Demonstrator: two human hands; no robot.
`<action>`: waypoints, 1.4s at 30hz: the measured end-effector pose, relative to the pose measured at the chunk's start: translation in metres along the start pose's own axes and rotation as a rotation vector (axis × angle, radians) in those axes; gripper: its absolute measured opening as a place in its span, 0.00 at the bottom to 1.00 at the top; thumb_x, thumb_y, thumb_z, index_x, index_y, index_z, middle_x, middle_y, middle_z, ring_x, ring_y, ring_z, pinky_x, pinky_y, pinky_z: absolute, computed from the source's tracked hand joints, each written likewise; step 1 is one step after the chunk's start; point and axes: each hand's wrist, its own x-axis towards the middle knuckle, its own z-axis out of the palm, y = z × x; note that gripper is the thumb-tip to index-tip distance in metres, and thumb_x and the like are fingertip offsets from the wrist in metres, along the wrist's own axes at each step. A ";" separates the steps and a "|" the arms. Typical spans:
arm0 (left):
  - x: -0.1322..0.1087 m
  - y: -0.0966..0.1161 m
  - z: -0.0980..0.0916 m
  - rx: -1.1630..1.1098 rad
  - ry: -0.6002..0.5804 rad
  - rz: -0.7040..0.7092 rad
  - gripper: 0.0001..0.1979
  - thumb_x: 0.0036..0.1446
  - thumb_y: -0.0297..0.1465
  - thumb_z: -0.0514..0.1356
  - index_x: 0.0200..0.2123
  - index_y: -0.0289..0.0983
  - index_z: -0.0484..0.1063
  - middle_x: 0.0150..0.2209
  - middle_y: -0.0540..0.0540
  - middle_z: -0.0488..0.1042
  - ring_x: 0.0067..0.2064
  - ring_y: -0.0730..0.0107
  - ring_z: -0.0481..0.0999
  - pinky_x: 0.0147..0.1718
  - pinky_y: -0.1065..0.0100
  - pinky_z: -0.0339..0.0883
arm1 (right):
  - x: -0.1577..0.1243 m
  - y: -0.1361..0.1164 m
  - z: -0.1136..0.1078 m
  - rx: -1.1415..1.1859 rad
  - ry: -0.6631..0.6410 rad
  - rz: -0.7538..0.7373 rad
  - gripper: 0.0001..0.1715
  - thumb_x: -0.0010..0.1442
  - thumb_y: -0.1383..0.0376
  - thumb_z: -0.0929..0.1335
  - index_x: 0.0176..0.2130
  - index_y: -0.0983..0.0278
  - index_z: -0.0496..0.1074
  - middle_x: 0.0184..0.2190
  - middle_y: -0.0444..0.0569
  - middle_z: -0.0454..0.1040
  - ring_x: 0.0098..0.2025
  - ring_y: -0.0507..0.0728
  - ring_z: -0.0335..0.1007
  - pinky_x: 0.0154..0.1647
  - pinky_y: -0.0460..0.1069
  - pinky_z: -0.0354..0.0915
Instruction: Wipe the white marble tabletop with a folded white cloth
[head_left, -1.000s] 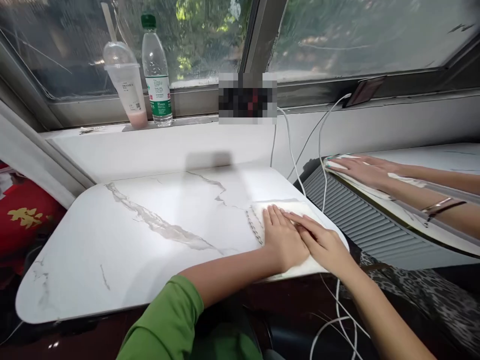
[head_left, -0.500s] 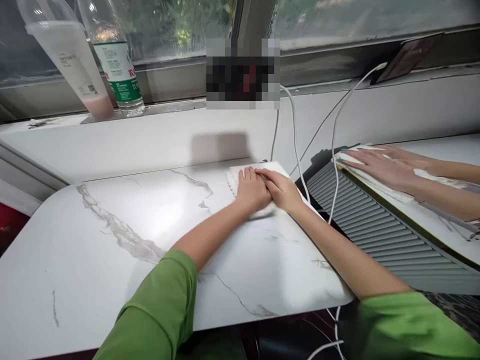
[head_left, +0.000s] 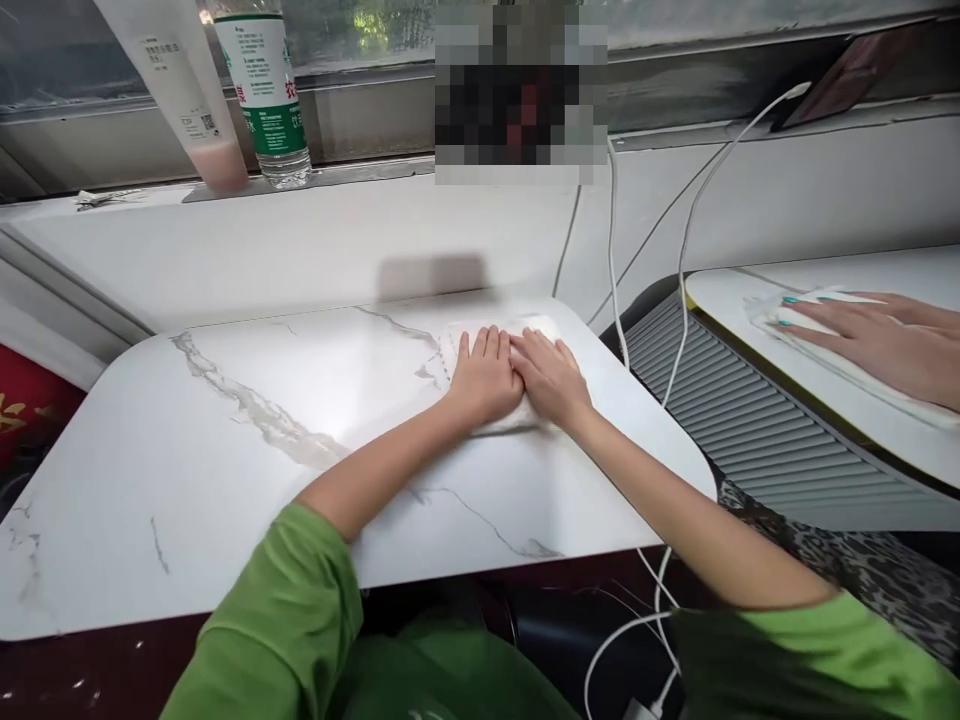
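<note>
A folded white cloth (head_left: 528,412) lies flat on the white marble-patterned table (head_left: 255,520), toward its right end. My left hand (head_left: 487,375) rests palm down on the cloth, fingers stretched out. Beside it, my right hand (head_left: 551,375) also presses flat on the cloth, its fingers spread. The two hands touch at the thumbs and hide much of the cloth. Both of my arms reach forward from green sleeves.
On the window ledge stand a plastic cup (head_left: 176,100) with pink liquid and a water bottle (head_left: 262,90). White cables (head_left: 682,290) hang by the table's right end. A co-worker's hands (head_left: 892,340) lie on a white cloth on a second table (head_left: 810,275). One ledge object is pixelated.
My hands and the cloth have slid a little away from the table's right edge. The co-worker's hands have moved right, away from their table's end. My view has tilted down.
</note>
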 end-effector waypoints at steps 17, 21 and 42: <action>-0.087 -0.042 -0.029 -0.108 -0.127 -0.011 0.28 0.66 0.30 0.41 0.66 0.22 0.49 0.67 0.34 0.48 0.68 0.58 0.47 0.66 0.58 0.42 | -0.055 -0.060 0.011 -0.122 -0.153 -0.388 0.32 0.67 0.61 0.51 0.64 0.71 0.56 0.65 0.58 0.55 0.68 0.60 0.46 0.68 0.61 0.47; -0.048 -0.078 -0.019 -0.066 0.065 -0.081 0.26 0.65 0.29 0.43 0.64 0.21 0.54 0.66 0.34 0.55 0.67 0.60 0.51 0.66 0.60 0.40 | 0.005 -0.063 0.030 -0.116 -0.188 -0.388 0.32 0.66 0.62 0.51 0.65 0.70 0.56 0.66 0.56 0.54 0.68 0.60 0.46 0.68 0.61 0.46; -0.087 -0.121 -0.026 -0.020 0.074 0.081 0.25 0.68 0.33 0.43 0.65 0.32 0.53 0.67 0.41 0.52 0.68 0.65 0.48 0.65 0.58 0.40 | -0.012 -0.101 0.044 -0.161 -0.153 -0.333 0.35 0.67 0.58 0.50 0.66 0.74 0.50 0.67 0.60 0.50 0.69 0.64 0.42 0.68 0.63 0.43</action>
